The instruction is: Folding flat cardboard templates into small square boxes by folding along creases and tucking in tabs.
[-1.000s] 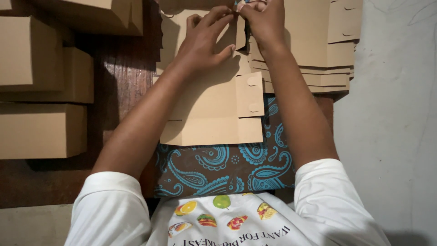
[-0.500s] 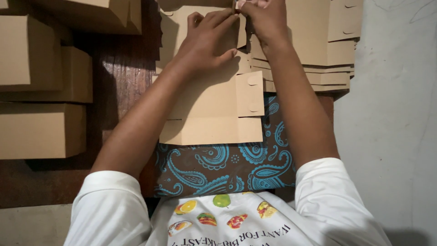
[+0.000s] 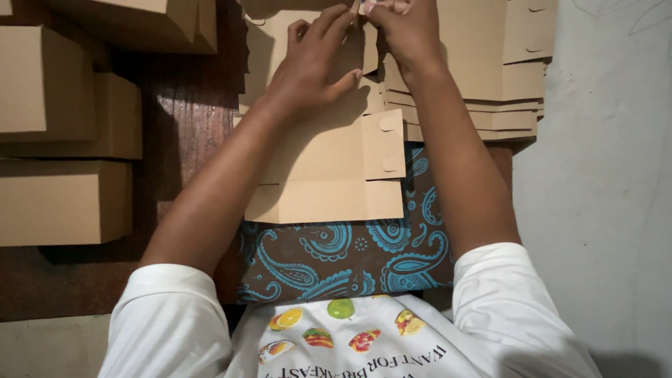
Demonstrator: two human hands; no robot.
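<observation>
Top centre: left hand (image 3: 315,66) presses flat box blank (image 3: 329,161), steadying it; right hand (image 3: 406,28) fingers pinch its upper flap | lower centre: blank rests on lap | left: folded boxes (image 3: 63,199) stacked aside

A dark reddish-brown wooden surface (image 3: 189,133) carries assembled brown cardboard boxes (image 3: 63,199) stacked along its left side, a pile of flat die-cut cardboard blanks (image 3: 504,91) at its far right, and a single unfolded cardboard blank (image 3: 329,175) lying partly over a brown cloth with blue paisley pattern (image 3: 350,259).

Right hand (image 3: 409,28) fingertips cut off by top edge; grasp unclear
</observation>
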